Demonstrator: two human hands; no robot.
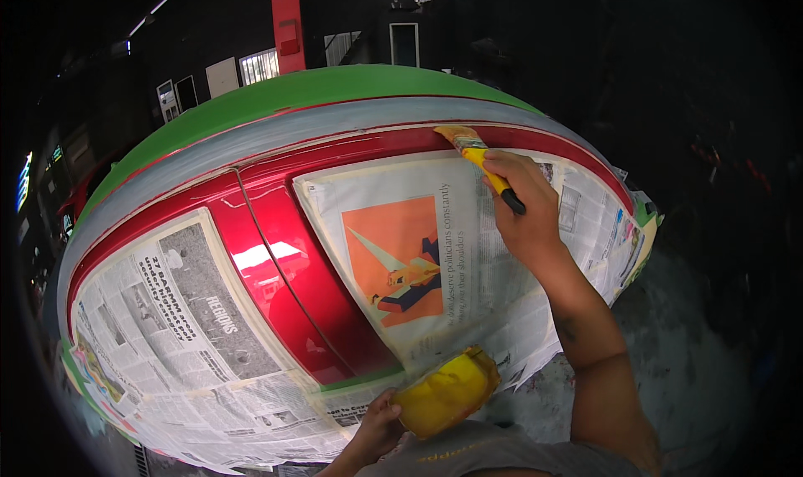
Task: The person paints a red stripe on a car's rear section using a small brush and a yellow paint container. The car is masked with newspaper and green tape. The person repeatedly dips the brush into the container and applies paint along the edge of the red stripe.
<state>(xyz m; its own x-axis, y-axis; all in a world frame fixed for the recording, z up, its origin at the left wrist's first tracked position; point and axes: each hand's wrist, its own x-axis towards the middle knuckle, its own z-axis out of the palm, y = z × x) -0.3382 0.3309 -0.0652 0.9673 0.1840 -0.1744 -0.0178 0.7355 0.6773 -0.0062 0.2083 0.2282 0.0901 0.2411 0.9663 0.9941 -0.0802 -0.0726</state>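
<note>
In my right hand (529, 205) is a paintbrush (473, 153) with a yellow and black handle, gripped with closed fingers. Its yellowish bristles touch or nearly touch the upper edge of the red strip above the car's side windows. Low in the view, my left hand (381, 431) grips a yellow plastic container (447, 393) by its left end; what lies inside cannot be made out clearly. The car's glossy red door pillar (288, 280) stands between two windows masked with newspaper (376, 184).
Above the red strip run a grey band (251, 145) and a green roof (335, 84). Newspaper (201, 310) also covers the left window and lower doors. A red post (288, 25) rises behind the car, in a dark workshop. Grey floor (677, 352) shows at the right.
</note>
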